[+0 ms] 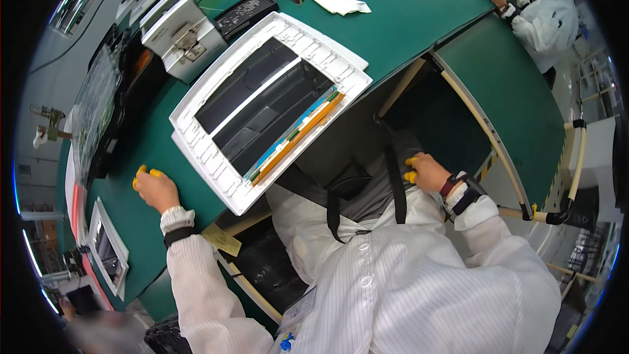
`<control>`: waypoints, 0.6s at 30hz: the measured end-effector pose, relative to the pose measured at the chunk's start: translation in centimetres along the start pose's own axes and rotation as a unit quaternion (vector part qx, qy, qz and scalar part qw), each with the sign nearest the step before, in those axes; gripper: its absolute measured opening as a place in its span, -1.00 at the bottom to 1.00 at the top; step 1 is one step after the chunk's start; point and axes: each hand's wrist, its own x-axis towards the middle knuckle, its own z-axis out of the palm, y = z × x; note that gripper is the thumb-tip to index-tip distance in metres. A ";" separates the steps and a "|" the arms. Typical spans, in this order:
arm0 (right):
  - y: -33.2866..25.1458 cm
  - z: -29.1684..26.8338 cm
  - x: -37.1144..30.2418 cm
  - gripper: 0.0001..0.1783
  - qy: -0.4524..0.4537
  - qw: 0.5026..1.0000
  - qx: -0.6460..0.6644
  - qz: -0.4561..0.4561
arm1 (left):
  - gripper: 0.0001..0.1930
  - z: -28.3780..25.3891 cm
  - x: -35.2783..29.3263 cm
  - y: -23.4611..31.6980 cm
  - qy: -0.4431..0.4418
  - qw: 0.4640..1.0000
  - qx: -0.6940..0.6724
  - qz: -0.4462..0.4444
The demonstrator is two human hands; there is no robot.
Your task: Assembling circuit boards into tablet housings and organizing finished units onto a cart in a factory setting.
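Observation:
My left hand [157, 191] rests at the green table, left of a white panel frame, its yellow-capped fingers loosely bent, a little apart and holding nothing visible. The white panel frame [190, 115] sits tilted near the table's front edge, with a dark screen [252, 82] and an orange strip [301, 139] along its near side. Neither hand touches it. Over my lap, away from the table, is my right hand [429, 174], also wearing yellow finger caps. A gap shows between its bent fingertips, and I see nothing in them.
A grey-white metal box [183, 39] and a black tray [246, 14] stand behind the frame. A white cloth [339, 0] lies farther back. At left is a smaller framed panel [108, 249]. Another person [544, 23] handles a panel at far right. Beige rails [488, 128] edge the right-hand table.

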 end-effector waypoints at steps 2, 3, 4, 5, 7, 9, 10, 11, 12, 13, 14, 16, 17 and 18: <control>-2.0 0.2 -0.7 -0.60 0.054 0.998 -0.008 -0.011 | -0.67 -0.2 -0.1 0.8 -0.012 1.000 -0.011 -0.017; -3.0 -0.1 -0.9 -0.60 0.058 0.998 -0.015 -0.016 | -0.67 -0.5 -0.1 1.2 -0.007 1.000 -0.018 -0.017; -3.8 -0.4 -1.0 -0.59 0.070 0.997 -0.010 -0.036 | -0.67 -0.2 -0.1 1.8 -0.003 0.999 -0.028 -0.015; -4.5 -0.8 -1.1 -0.59 0.083 0.995 -0.004 -0.055 | -0.68 0.1 -0.1 2.2 -0.012 0.999 -0.036 -0.022; -6.5 -2.4 -1.5 -0.60 0.066 0.995 0.016 -0.071 | -0.69 0.1 -0.3 3.3 -0.013 0.999 -0.047 -0.023; -7.8 -4.3 -2.1 -0.61 0.046 0.994 0.023 -0.092 | -0.73 -0.2 -0.4 4.0 -0.010 0.998 -0.060 -0.011; -8.3 -5.6 -2.5 -0.61 0.051 0.994 0.019 -0.094 | -0.73 -0.3 -0.3 3.9 -0.007 0.998 -0.065 -0.013; -9.0 -7.0 -2.9 -0.62 0.058 0.992 0.077 -0.085 | -0.73 -0.4 -0.2 3.8 -0.008 0.997 -0.071 -0.009; -9.5 -7.9 -3.0 -0.63 0.066 0.985 0.137 -0.079 | -0.73 -0.5 -0.1 3.6 -0.006 0.997 -0.075 -0.004; -9.6 -9.0 -3.0 -0.64 0.122 0.970 0.163 -0.136 | -0.73 -0.4 -0.1 3.8 0.001 0.997 -0.079 -0.006; -9.9 -10.3 -3.3 -0.70 0.162 0.956 0.197 -0.144 | -0.74 -0.3 -0.2 3.9 -0.001 0.996 -0.086 -0.003; -10.4 -12.8 -2.9 -0.73 0.222 0.887 0.380 -0.142 | -0.75 -0.3 -0.4 3.8 0.008 0.996 -0.091 -0.005; -10.9 -14.3 -2.5 -0.74 0.255 0.857 0.419 -0.161 | -0.76 -0.3 -0.4 3.6 0.013 0.994 -0.107 0.003; -11.1 -15.9 -2.0 -0.74 0.286 0.824 0.456 -0.177 | -0.77 -0.3 -0.4 3.5 0.017 0.992 -0.125 0.012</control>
